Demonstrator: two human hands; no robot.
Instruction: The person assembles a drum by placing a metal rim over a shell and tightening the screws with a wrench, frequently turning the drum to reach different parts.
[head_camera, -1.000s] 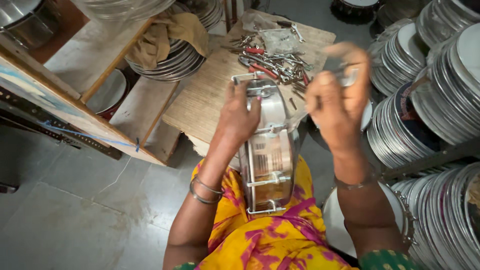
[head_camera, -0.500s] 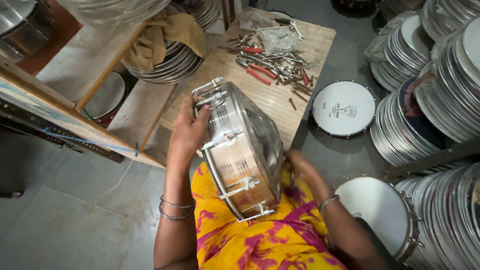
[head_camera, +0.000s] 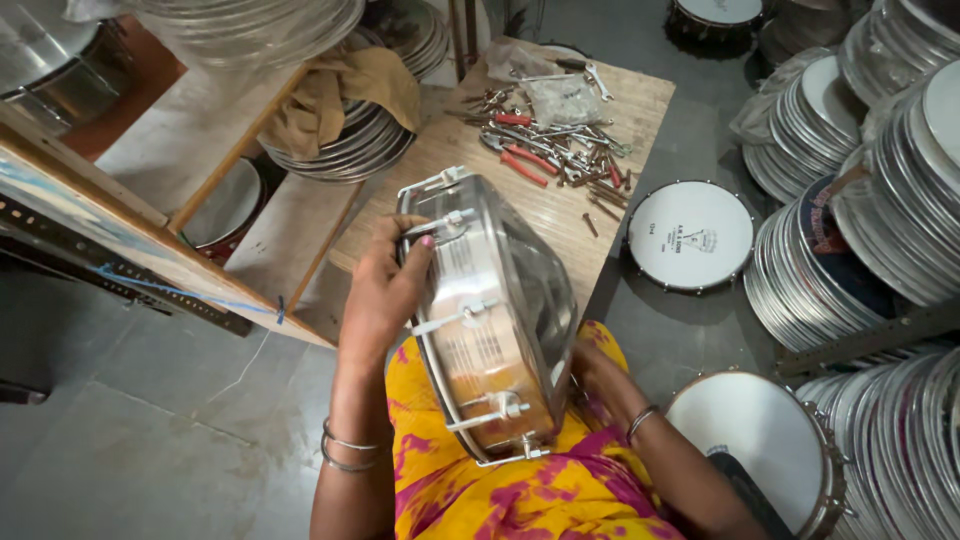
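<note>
Left hand (head_camera: 385, 290) and right hand (head_camera: 585, 362) hold metal drum (head_camera: 490, 320).

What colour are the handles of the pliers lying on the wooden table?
Red; the pliers show best in the head view, among loose metal parts on the wooden table.

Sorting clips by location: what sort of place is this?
Likely a small drum-making workshop: stacked metal drum rims, finished drums on the floor, and pliers and bolts on a wooden board.

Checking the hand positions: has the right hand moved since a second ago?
Yes. The right hand has dropped from above the wooden board, beside the drum, to low behind it at the lap.
</note>
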